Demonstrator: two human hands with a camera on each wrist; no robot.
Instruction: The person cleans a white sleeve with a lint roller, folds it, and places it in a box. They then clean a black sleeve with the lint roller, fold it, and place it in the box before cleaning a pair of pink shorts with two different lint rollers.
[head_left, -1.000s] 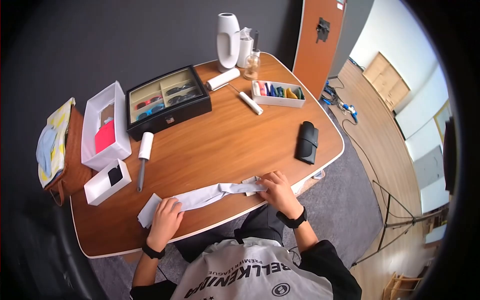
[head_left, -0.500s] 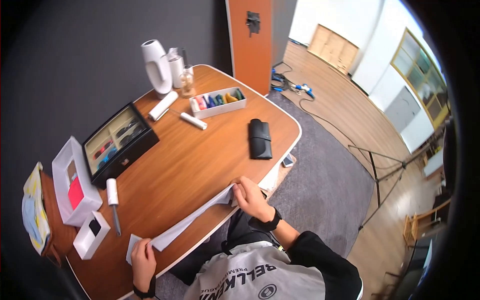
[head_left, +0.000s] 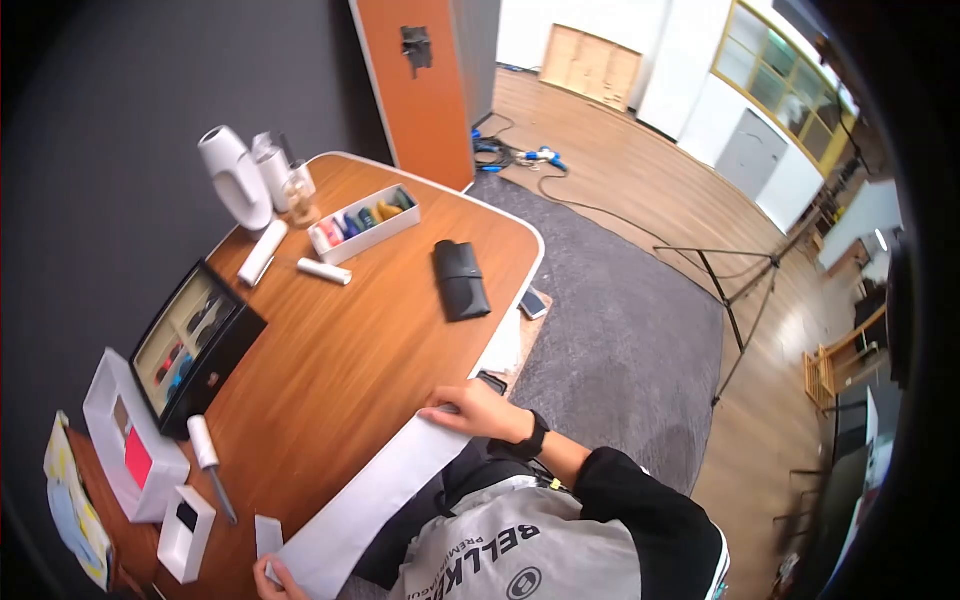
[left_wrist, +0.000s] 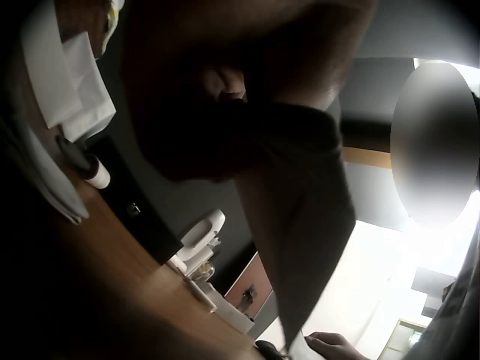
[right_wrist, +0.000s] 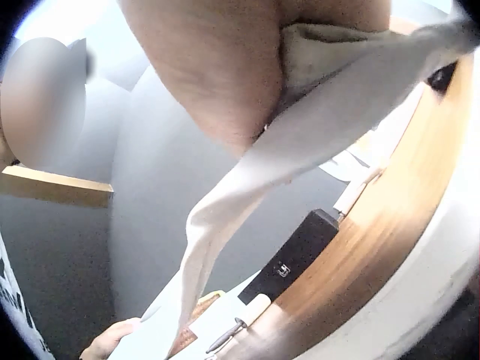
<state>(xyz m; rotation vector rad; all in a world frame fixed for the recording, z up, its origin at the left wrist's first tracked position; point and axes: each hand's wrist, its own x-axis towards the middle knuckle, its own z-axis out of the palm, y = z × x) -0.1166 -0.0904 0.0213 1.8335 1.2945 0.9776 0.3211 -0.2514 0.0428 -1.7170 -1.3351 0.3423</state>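
A long strip of pale grey-white cloth (head_left: 365, 500) stretches between my two hands along the table's front edge. My right hand (head_left: 480, 412) pinches its far end between thumb and fingers. At the near end my left hand (head_left: 282, 582) grips the cloth, partly cut off by the bottom of the head view. In the right wrist view the cloth (right_wrist: 300, 150) runs twisted from the right hand down to the left. A small flat pale piece (head_left: 268, 535) lies on the table beside the left hand.
On the left stand a black glasses case with a clear lid (head_left: 235, 335), white boxes (head_left: 168, 490) and a lint roller (head_left: 203, 445). A black pouch (head_left: 462, 282), a white tray of colourful rolled items (head_left: 375, 240) and a white vase (head_left: 235, 180) are farther back.
Both hands have raised the cloth from the table and drawn it out toward the body, where it now hangs wider and flatter. The head view has swung to the right.
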